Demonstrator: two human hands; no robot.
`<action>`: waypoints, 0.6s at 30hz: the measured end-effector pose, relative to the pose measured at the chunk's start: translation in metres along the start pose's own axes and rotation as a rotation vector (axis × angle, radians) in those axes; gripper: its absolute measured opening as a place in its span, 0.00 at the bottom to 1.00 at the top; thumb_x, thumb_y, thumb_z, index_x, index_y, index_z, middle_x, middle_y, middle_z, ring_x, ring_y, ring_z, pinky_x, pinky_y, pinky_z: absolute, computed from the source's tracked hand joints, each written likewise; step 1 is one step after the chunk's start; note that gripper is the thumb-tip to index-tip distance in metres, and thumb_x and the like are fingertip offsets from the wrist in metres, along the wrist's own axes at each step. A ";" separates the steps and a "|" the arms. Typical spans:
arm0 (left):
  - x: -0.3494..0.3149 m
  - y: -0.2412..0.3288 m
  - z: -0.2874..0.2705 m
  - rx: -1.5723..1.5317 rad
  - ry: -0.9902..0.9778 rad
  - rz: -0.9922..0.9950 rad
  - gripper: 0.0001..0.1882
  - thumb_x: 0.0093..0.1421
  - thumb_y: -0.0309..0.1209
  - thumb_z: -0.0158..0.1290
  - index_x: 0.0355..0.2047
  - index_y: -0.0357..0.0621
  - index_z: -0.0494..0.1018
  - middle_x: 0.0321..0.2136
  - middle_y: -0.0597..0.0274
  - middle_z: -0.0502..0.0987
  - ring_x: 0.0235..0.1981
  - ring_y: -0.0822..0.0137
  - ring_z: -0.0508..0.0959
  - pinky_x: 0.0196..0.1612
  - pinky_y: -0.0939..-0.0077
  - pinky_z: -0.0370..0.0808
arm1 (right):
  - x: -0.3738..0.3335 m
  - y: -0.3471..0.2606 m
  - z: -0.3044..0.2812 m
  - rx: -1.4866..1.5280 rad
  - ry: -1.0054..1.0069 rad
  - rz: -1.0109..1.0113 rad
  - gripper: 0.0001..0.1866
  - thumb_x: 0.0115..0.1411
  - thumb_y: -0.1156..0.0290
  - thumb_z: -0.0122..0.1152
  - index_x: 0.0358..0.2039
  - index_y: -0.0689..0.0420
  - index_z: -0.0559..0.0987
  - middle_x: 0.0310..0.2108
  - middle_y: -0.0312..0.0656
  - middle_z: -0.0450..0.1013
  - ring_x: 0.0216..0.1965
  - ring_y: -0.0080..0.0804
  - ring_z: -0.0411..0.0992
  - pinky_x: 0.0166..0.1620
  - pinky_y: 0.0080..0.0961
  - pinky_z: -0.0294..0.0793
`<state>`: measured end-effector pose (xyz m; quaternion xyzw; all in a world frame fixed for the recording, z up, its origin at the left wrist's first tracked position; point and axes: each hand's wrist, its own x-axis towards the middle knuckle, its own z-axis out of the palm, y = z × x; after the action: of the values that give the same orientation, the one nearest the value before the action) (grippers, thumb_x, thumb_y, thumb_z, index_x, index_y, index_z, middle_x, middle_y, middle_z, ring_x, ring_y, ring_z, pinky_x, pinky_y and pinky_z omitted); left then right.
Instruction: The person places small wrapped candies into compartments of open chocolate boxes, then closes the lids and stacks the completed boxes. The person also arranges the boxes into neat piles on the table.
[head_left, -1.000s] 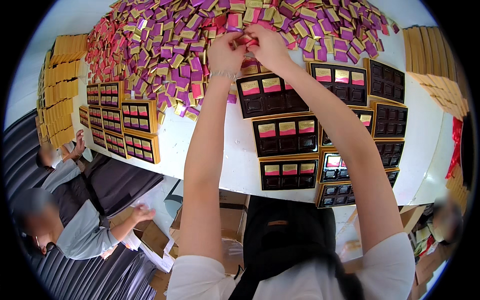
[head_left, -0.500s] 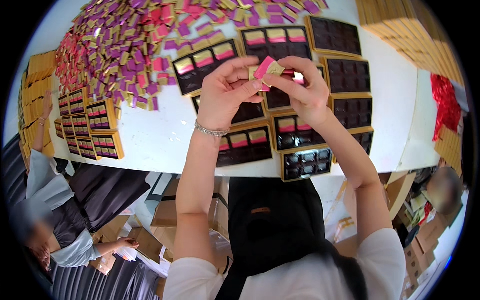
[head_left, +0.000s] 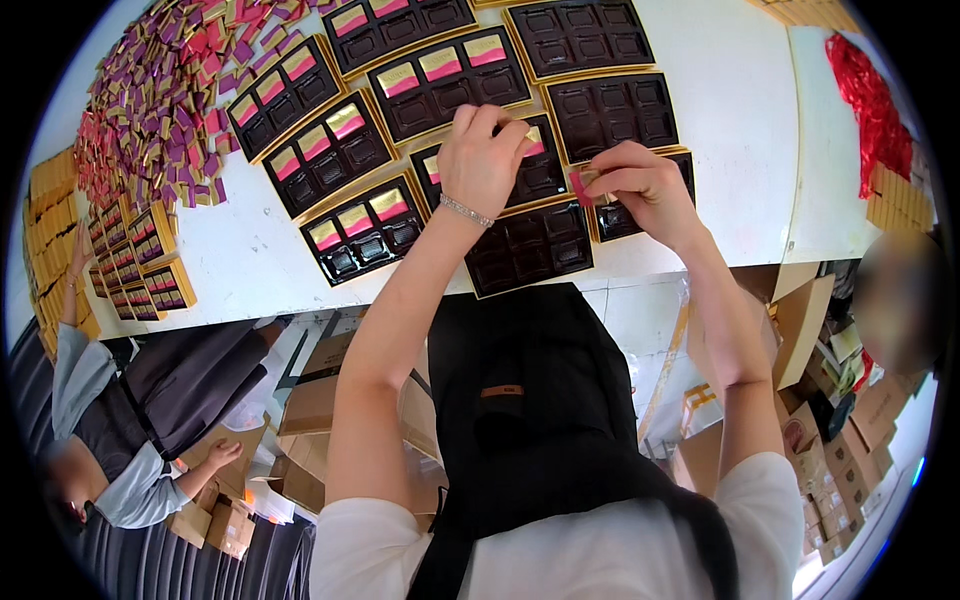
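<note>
Piece (head_left: 580, 189) in pink and gold, pinched in right hand (head_left: 648, 190), left hand (head_left: 482, 160) over dark tray (head_left: 541, 178) (cannot tell its grip)

White tee (head_left: 590, 540), short loose sleeves (head_left: 368, 545). Black apron (head_left: 540, 350) over it, wide black straps (head_left: 442, 562), small brown rectangular patch (head_left: 502, 391) on front. Silvery bracelet (head_left: 466, 211), left wrist (head_left: 453, 227).

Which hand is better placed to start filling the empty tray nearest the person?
Probably the right hand: it pinches a pink wrapped piece just beyond that tray, while the left hand is over another tray.
</note>
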<state>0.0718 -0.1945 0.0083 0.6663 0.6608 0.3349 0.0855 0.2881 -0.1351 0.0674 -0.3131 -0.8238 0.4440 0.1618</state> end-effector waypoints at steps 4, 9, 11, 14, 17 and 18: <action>0.002 -0.004 0.006 0.055 0.002 0.095 0.05 0.47 0.31 0.63 0.26 0.48 0.80 0.29 0.68 0.77 0.33 0.63 0.72 0.35 0.71 0.73 | 0.007 0.000 0.004 -0.032 -0.249 -0.153 0.15 0.39 0.90 0.62 0.27 0.58 0.82 0.33 0.38 0.76 0.37 0.37 0.73 0.39 0.28 0.76; -0.007 0.016 -0.017 -0.352 -0.042 -0.183 0.07 0.56 0.28 0.59 0.36 0.44 0.78 0.32 0.65 0.78 0.37 0.66 0.76 0.37 0.74 0.75 | 0.022 -0.008 0.011 0.120 -0.251 -0.079 0.10 0.45 0.85 0.63 0.26 0.55 0.83 0.31 0.37 0.77 0.36 0.37 0.75 0.40 0.28 0.77; -0.023 0.030 -0.037 -1.005 -0.188 -0.701 0.10 0.61 0.27 0.55 0.42 0.41 0.75 0.34 0.62 0.79 0.37 0.69 0.78 0.37 0.76 0.75 | 0.024 -0.009 0.013 0.214 -0.250 -0.054 0.11 0.45 0.86 0.62 0.26 0.55 0.83 0.32 0.37 0.77 0.36 0.37 0.76 0.39 0.28 0.77; -0.053 0.042 -0.059 -1.167 -0.254 -0.768 0.14 0.60 0.20 0.54 0.47 0.36 0.71 0.38 0.58 0.78 0.36 0.71 0.79 0.38 0.78 0.78 | 0.022 -0.015 0.026 0.380 -0.350 0.062 0.15 0.46 0.90 0.58 0.29 0.55 0.83 0.32 0.36 0.75 0.35 0.29 0.75 0.36 0.22 0.76; -0.087 0.045 -0.058 -1.025 -0.142 -0.827 0.17 0.58 0.17 0.55 0.48 0.36 0.72 0.37 0.60 0.77 0.35 0.72 0.78 0.37 0.78 0.80 | 0.015 -0.013 0.045 0.500 -0.278 0.116 0.15 0.49 0.91 0.57 0.34 0.59 0.82 0.40 0.39 0.70 0.32 0.25 0.74 0.35 0.20 0.76; -0.100 0.044 -0.054 -0.904 -0.049 -0.846 0.17 0.58 0.17 0.55 0.48 0.36 0.73 0.37 0.61 0.76 0.35 0.73 0.78 0.36 0.78 0.81 | 0.012 -0.020 0.051 0.572 -0.196 0.230 0.14 0.50 0.91 0.57 0.35 0.61 0.81 0.43 0.40 0.68 0.33 0.26 0.74 0.35 0.21 0.76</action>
<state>0.0870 -0.3113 0.0405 0.2517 0.6583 0.5034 0.4999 0.2438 -0.1675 0.0552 -0.3018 -0.6365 0.7009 0.1117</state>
